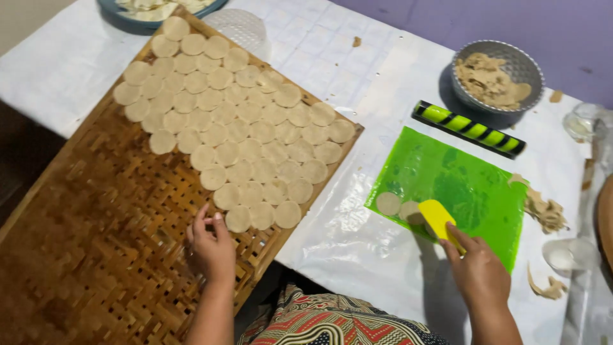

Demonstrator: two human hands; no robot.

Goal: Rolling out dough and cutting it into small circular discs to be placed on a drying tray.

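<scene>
Woven bamboo tray (96,255) bears round, flat dough discs (236,134).

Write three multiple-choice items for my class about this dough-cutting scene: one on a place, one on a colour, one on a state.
1. Where do most dough discs lie?
A. woven bamboo tray
B. metal bowl
C. green mat

2. What colour is the scraper?
A. red
B. yellow
C. blue

3. What is the right hand doing?
A. resting flat and empty
B. holding the scraper
C. gripping the striped rolling pin

Answers:
1 A, discs cover the tray in rows.
2 B, its blade is plainly yellow.
3 B, the fingers close on the scraper beside two discs on the mat.
</scene>
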